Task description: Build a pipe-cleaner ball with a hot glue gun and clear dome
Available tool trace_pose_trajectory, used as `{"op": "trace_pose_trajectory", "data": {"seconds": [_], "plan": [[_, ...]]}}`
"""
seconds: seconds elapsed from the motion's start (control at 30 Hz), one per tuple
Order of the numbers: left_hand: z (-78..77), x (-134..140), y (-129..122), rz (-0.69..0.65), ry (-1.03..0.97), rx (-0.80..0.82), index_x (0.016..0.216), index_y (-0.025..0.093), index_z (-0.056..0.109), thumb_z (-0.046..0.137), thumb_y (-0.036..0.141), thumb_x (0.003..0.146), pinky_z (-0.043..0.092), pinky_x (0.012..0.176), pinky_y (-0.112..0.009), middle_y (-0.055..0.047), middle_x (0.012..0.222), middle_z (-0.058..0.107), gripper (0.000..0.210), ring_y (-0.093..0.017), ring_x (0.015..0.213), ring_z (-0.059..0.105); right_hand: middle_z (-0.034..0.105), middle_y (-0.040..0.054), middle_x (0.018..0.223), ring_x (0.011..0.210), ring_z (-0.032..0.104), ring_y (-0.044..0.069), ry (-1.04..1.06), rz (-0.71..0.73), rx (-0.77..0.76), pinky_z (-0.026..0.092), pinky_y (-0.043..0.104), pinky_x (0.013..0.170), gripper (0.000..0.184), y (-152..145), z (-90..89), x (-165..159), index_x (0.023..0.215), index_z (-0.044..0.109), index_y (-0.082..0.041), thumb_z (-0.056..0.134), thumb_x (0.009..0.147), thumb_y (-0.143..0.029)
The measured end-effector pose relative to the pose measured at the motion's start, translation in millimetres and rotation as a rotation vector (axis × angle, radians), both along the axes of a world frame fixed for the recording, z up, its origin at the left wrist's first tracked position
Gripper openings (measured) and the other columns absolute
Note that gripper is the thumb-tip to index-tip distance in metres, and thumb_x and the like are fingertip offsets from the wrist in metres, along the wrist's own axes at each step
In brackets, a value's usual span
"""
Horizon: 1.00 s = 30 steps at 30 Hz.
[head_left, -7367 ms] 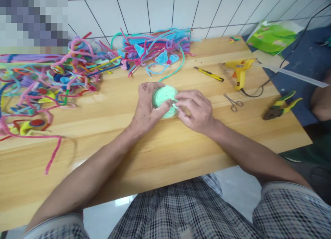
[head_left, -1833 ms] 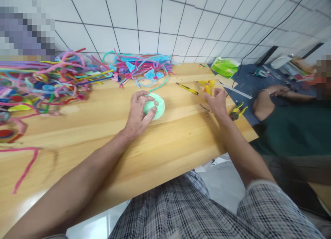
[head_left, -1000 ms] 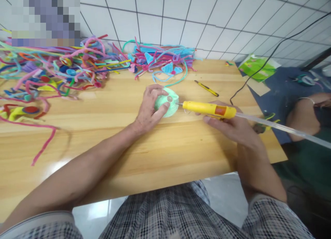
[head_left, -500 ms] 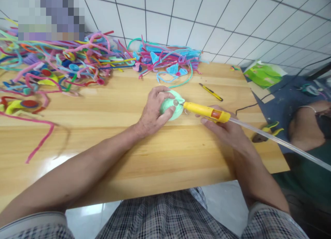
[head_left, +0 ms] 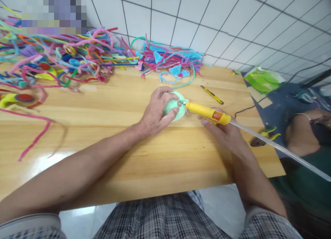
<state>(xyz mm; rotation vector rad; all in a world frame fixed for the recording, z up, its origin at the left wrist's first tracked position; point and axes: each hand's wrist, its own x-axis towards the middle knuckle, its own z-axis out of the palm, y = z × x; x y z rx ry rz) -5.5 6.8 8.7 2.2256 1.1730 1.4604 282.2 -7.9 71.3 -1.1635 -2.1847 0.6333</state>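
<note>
A round, mint-green piece (head_left: 169,110), seemingly coiled pipe cleaner, lies on the wooden table under my left hand (head_left: 159,110). The thumb and fingers of that hand grip it from the left, around a small greyish disc (head_left: 179,103) near its middle. My right hand (head_left: 219,127) is wrapped round a yellow hot glue gun (head_left: 201,110), its palm side hidden by the gun. The gun's nozzle points left and reaches the disc; whether it touches cannot be seen. A long clear glue stick (head_left: 274,144) sticks out of the gun's rear toward the lower right.
Tangled colourful pipe cleaners (head_left: 77,60) cover the table's back left, with a blue and pink bundle (head_left: 173,56) beside them. A yellow utility knife (head_left: 212,95) lies behind the gun. Pliers (head_left: 261,137) rest by the right edge. Another person's arm (head_left: 302,128) shows at right.
The view has shifted slightly, so the table's things sit a little differently in frame. Both hands keep their hold, and the nozzle stays at the disc.
</note>
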Motion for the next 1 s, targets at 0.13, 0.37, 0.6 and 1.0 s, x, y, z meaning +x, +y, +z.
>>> {"op": "trace_pose_trajectory", "data": {"seconds": [0.13,0.37,0.6,1.0], "plan": [[-0.3,-0.9,0.3,-0.001,0.013,-0.019,0.132,0.028,0.059,0.057,0.039,0.108,0.05,0.123,-0.058,-0.013,0.143,0.064,0.027,-0.031,0.141,0.059,0.075,0.0014,0.098,0.088,0.073,0.026,0.016,-0.021,-0.029,0.058,0.04,0.076,0.013,1.3,-2.0,0.3,0.105,0.074,-0.034,0.072,0.104,-0.046],[-1.6,-0.4,1.2,-0.007,0.013,0.002,0.133,0.028,0.059,0.057,0.038,0.109,0.051,0.123,-0.055,-0.012,0.142,0.063,0.026,-0.029,0.141,0.059,0.065,-0.0011,0.083,0.075,0.063,0.021,-0.002,-0.048,-0.003,0.052,0.037,0.068,0.02,2.5,-5.3,0.9,0.097,0.065,-0.03,0.07,0.105,-0.047],[-1.4,-0.2,1.1,-0.016,-0.002,0.013,0.132,0.028,0.059,0.058,0.036,0.107,0.05,0.122,-0.055,-0.012,0.142,0.063,0.026,-0.03,0.14,0.059,0.062,-0.0014,0.084,0.076,0.06,0.02,-0.048,-0.027,0.034,0.049,0.038,0.073,0.018,2.6,-1.8,0.4,0.094,0.06,-0.029,0.067,0.106,-0.041],[-0.4,-0.6,0.4,-0.023,0.007,0.018,0.133,0.026,0.059,0.058,0.036,0.108,0.049,0.123,-0.054,-0.012,0.142,0.062,0.027,-0.03,0.14,0.058,0.064,-0.0012,0.086,0.079,0.061,0.021,-0.041,-0.039,0.0,0.048,0.036,0.074,0.017,1.4,-4.1,2.3,0.097,0.062,-0.029,0.068,0.105,-0.043]]}}
